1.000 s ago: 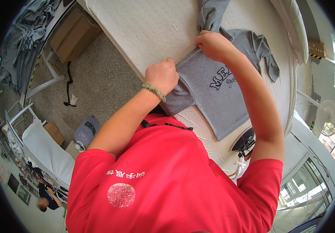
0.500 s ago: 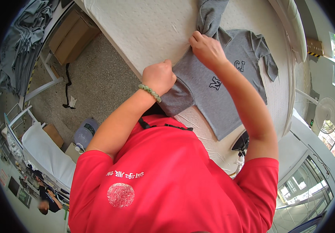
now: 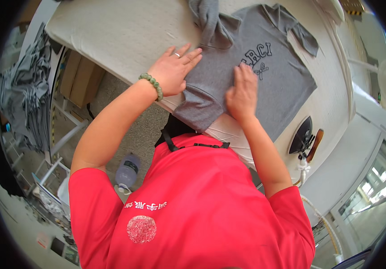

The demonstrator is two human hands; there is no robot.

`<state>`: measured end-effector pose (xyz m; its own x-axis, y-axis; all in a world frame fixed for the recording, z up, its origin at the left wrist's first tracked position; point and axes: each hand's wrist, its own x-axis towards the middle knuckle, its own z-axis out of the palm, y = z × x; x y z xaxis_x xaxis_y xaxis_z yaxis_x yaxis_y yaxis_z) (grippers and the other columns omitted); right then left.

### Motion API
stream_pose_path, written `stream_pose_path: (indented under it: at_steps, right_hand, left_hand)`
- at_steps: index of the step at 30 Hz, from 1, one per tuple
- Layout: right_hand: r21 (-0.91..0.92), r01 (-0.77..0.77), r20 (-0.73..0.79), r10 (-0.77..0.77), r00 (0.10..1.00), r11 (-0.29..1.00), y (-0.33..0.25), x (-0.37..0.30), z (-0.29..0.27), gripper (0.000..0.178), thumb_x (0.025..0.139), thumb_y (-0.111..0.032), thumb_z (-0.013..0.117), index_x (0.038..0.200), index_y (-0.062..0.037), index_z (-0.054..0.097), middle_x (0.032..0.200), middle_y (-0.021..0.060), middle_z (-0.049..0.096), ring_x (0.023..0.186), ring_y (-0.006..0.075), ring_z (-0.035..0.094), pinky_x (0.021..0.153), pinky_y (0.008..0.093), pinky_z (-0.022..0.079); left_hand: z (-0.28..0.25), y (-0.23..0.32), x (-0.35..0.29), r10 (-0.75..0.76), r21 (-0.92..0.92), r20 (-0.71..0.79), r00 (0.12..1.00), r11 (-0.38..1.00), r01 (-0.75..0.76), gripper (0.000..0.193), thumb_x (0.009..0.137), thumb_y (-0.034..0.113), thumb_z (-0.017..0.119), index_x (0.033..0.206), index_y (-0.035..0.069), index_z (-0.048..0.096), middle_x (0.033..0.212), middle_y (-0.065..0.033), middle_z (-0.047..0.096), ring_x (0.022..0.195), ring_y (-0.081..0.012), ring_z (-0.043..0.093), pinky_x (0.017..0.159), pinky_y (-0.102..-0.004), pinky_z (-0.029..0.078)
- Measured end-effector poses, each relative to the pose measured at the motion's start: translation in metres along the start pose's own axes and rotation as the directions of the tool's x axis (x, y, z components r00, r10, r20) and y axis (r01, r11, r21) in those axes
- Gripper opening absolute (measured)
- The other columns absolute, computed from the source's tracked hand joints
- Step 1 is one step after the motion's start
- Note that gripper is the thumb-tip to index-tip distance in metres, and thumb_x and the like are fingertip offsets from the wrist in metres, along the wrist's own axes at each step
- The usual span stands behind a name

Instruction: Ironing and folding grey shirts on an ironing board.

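A grey short-sleeved top (image 3: 273,94), with what looks like a bunched hood (image 3: 215,27), lies front up on the padded pale table. Dark outlined lettering and a small bow drawing mark its chest. My left hand (image 3: 172,71), wearing a ring and a green bead bracelet, is open with fingers spread at the top's left edge, above the near sleeve (image 3: 197,105). On the chest, just below the lettering, my right hand (image 3: 243,92) lies with fingers stretched out, slightly blurred. Neither hand grips the cloth.
An iron (image 3: 301,134) with a wooden handle stands at the table's right edge, a hose running down from it. Grey garments (image 3: 25,96) hang in a pile at far left. Below the table are a cardboard box (image 3: 81,78) and a plastic water jug (image 3: 128,170).
Both hands have let go of the top. My right hand has come down from the hood onto the chest; my left has opened. The view has shifted, bringing the iron into sight.
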<state>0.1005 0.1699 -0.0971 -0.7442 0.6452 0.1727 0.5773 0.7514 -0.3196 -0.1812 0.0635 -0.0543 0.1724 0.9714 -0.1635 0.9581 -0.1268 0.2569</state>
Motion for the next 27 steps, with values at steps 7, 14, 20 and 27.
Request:
stream_pose_path:
  at_steps: [7,14,20,27]
  right_hand:
    - [-0.175,-0.437,-0.117,0.422,0.899,0.882,0.073,-0.126,-0.067,0.069,0.083,-0.001,0.054,0.152,-0.0021,0.048,0.163,0.0183,0.042,0.155,0.0391,0.034,0.129,0.0556,0.020]
    - [0.329,-0.303,0.040,0.307,0.951,0.894,-0.002,-0.075,-0.056,0.019,0.089,-0.009,0.072,0.108,-0.0068,0.075,0.108,0.0118,0.072,0.100,0.0300,0.071,0.085,0.0407,0.056]
    - [0.248,-0.306,0.199,0.261,0.945,0.919,-0.040,-0.047,-0.037,0.011,0.089,-0.013,0.076,0.099,-0.0085,0.076,0.095,0.0082,0.072,0.084,0.0265,0.072,0.073,0.0391,0.058]
    - [0.291,-0.584,0.586,0.341,0.735,0.758,-0.018,-0.030,-0.050,0.011,0.085,-0.018,0.078,0.089,-0.0087,0.074,0.087,0.0081,0.070,0.079,0.0284,0.071,0.071,0.0409,0.058]
  left_hand:
    - [-0.003,0.005,0.006,0.025,0.000,-0.002,1.000,1.000,-0.025,0.078,0.084,0.014,0.066,0.158,0.008,0.043,0.170,-0.0080,0.033,0.156,-0.0334,0.033,0.126,-0.0550,0.029]
    - [0.002,0.035,-0.001,0.063,-0.186,-0.199,0.978,0.977,-0.101,0.036,0.087,0.007,0.067,0.123,0.007,0.068,0.132,-0.0108,0.065,0.126,-0.0344,0.060,0.107,-0.0491,0.048]
    - [0.013,0.046,0.013,0.083,-0.326,-0.061,0.995,0.940,-0.099,0.008,0.088,0.009,0.073,0.095,0.007,0.069,0.101,-0.0105,0.068,0.098,-0.0344,0.066,0.085,-0.0469,0.053]
    - [0.007,0.022,0.036,0.137,-0.393,0.155,0.978,0.917,-0.066,0.013,0.090,0.017,0.075,0.090,0.006,0.068,0.096,-0.0119,0.068,0.095,-0.0350,0.065,0.083,-0.0473,0.052]
